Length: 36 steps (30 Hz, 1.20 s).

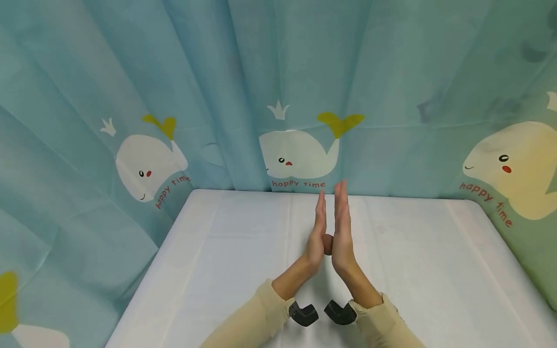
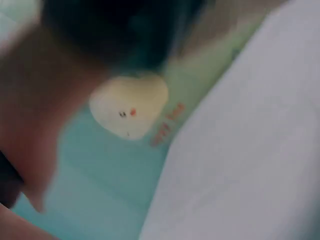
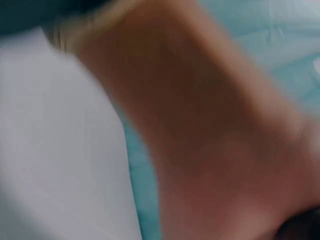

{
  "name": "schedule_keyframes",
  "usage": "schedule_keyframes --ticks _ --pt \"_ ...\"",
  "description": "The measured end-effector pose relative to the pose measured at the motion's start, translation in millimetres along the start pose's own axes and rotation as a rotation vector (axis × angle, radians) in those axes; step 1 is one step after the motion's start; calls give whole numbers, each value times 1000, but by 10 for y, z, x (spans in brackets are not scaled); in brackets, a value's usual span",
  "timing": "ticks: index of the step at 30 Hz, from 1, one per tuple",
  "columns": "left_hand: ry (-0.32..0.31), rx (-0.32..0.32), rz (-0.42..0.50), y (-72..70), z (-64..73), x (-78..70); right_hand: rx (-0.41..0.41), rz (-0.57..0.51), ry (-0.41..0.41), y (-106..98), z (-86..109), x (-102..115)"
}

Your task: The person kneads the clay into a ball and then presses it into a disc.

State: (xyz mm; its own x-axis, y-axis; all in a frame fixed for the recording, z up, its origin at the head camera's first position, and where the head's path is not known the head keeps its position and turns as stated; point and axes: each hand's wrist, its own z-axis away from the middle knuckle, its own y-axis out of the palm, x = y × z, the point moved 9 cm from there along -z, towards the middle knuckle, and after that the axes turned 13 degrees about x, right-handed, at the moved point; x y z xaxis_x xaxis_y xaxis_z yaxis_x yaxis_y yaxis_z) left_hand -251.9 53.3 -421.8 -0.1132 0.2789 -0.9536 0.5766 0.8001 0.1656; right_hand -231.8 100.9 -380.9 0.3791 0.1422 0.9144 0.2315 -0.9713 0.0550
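Note:
Between my two palms sits a small brown round lump [image 1: 328, 244], pressed from both sides above the table. My left hand [image 1: 316, 241] has its fingers straight and pointing up and away. Facing it, my right hand [image 1: 343, 237] is also flat with straight fingers, reaching a little farther forward. A gap shows between the hands around the lump. In the left wrist view, part of a dark thing [image 2: 7, 182] shows beside the blurred palm. The right wrist view has a dark edge [image 3: 302, 227] in its lower right corner, mostly cut off.
A white-covered table [image 1: 243, 232] lies under the hands. Behind it hangs a blue-green curtain [image 1: 391, 72] printed with whales. Black wrist-worn mounts [image 1: 304, 314] stick out from both beige sleeves [image 1: 256, 319], close to each other.

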Motion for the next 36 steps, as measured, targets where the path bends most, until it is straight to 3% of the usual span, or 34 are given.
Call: schedule_keyframes --ticks 4,7,10,14,17,22,25,28,31,36 --pt "36 54 106 134 46 -101 -78 -41 22 -204 -101 -82" --pt "21 75 156 198 85 -147 -122 -54 32 -339 -153 -176" --pt "6 53 183 189 103 -192 -114 -62 35 -361 -167 -265" --pt "-7 -14 196 73 69 -232 -70 -54 48 -235 -104 -353" --pt "-16 -63 138 -43 29 -231 -29 -35 56 -80 -29 -377" --pt "32 -134 -161 -257 -74 -254 30 -51 55 178 136 -349" --pt "27 -149 -291 -335 -122 -200 8 -77 64 224 226 -329" --pt "15 -121 -304 -319 -124 -103 -26 -59 81 186 240 -312" --pt "37 -52 -273 -188 -77 -76 -54 -50 125 76 172 -358" --pt "75 77 -189 97 20 -250 -101 -196 217 -147 95 -610"
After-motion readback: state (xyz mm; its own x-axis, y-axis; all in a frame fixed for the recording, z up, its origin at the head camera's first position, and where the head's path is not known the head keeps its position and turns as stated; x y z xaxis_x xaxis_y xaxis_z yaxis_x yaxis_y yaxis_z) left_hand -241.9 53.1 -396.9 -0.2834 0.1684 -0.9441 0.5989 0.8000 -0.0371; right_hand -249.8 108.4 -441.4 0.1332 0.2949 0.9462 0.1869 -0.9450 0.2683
